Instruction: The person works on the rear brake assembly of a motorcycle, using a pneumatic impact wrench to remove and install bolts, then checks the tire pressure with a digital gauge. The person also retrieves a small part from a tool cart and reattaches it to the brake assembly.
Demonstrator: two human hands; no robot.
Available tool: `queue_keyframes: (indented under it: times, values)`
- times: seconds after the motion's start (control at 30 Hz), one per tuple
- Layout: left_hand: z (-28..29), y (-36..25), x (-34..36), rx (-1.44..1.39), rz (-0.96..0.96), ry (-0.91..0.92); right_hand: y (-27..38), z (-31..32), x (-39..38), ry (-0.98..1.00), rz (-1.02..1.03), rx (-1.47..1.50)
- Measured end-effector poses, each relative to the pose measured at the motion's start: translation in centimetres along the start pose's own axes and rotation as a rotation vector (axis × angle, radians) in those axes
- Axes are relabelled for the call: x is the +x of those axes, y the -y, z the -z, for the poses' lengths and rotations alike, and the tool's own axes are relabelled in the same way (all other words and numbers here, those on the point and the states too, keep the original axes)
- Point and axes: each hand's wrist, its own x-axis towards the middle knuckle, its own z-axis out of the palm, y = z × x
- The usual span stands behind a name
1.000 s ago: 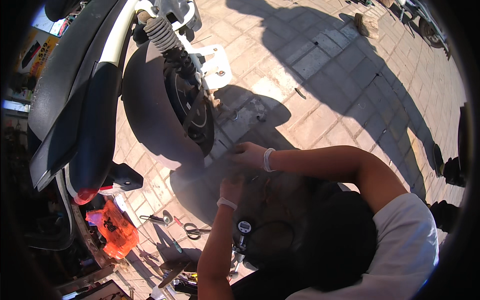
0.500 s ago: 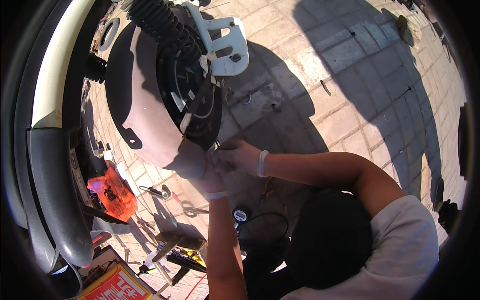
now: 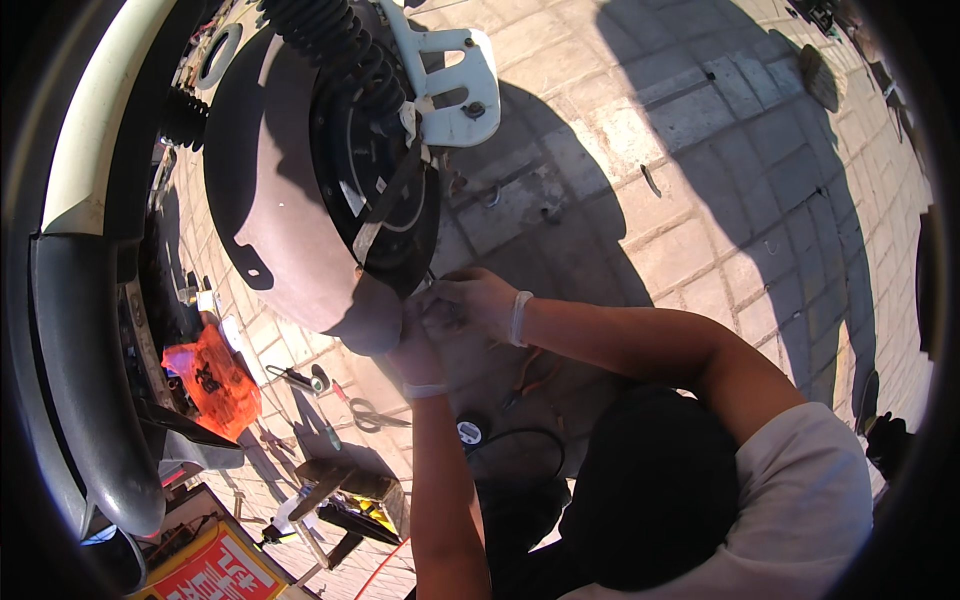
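Left hand point(image 3: 414, 345): beside mudguard point(image 3: 290, 245); grip hidden, cannot tell.
Right hand point(image 3: 478, 303): curled, how tightly and around what unclear.
Wheel point(image 3: 422, 237): brace alongside, move gently.

From far away, I see an outdoor repair place: sunlit paving point(image 3: 682, 228), vehicle wheel point(image 3: 348, 160) and loose tyre point(image 3: 231, 67) between ten and eleven o'clock, scissors point(image 3: 374, 416) near seven.

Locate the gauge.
Head view, lower centre: the gauge shows just right of the left forearm, below the right hand in the picture.
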Motion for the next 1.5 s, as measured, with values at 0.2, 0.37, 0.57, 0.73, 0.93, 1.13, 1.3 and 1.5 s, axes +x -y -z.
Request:
queue_keyframes:
  times: [0.2, 0.37, 0.57, 0.73, 0.93, 1.13, 1.3, 1.5]
  values:
    - [0.3, -2.3, -3.7, -0.047, 0.294, -0.053, 2.1, -0.5, 0.9, -0.093, -0.092, -0.257]
    - [-1.1, -4.2, -2.7, 0.045, 0.399, 0.206, 2.4, -0.2, 1.1, -0.136, -0.049, -0.335]
    - [-3.3, -7.1, -3.3, -0.853, 0.849, 0.27, 2.9, -0.1, 0.8, -0.161, -0.05, -0.334]
    - [-2.5, -7.6, -2.9, -0.224, 0.477, 0.29, 2.9, -0.2, 0.9, -0.136, -0.004, -0.29]
    - [-2.2, -6.2, -1.7, 0.434, 0.262, 0.286, 2.7, 0.2, 1.7, -0.146, -0.014, -0.439]
    - [-1.9, -6.6, -1.7, -0.012, 0.493, 0.244, 2.4, 0.2, 2.0, -0.124, -0.013, -0.348]
    - [-2.0, -5.6, -1.9, -1.036, 0.887, 0.354, 3.3, 1.1, 2.5, -0.063, -0.127, -0.243]
    - [-2.7, -4.7, -3.0, -0.969, 0.866, 0.232, 2.9, 1.8, 2.7, -0.013, -0.065, -0.262]
